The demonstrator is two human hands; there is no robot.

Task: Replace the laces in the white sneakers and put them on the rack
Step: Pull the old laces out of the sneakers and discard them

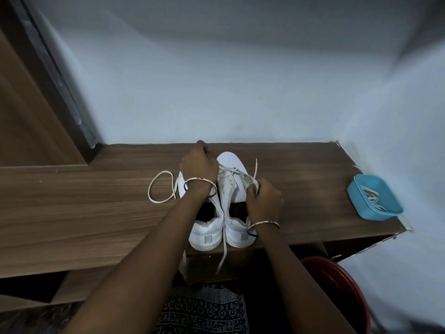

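White leather sneakers (232, 160) ran 6-to-12; our right hand (263, 201) pinched their flat lace (231, 169) at 3 o'clock, left hand (198, 165) gripped it at 9.

Left sneaker (206, 233) toe hidden; perhaps unlaced.

Two white sneakers stand side by side, a left sneaker (207, 233) and a right sneaker (232, 162). Two hands are at them, the left hand (197, 162) and the right hand (263, 201). Each wrist carries one metal bangle (199, 179) and one dark band (212, 195), making two of each. One threaded lace (231, 169) crosses the right sneaker. One loose lace (157, 201) loops on the single wooden top (96, 213), and one lace end (222, 256) hangs over its front edge. One blue tub (380, 215) holds spare laces (372, 197), too tangled to count. One red round object (342, 285) sits below.
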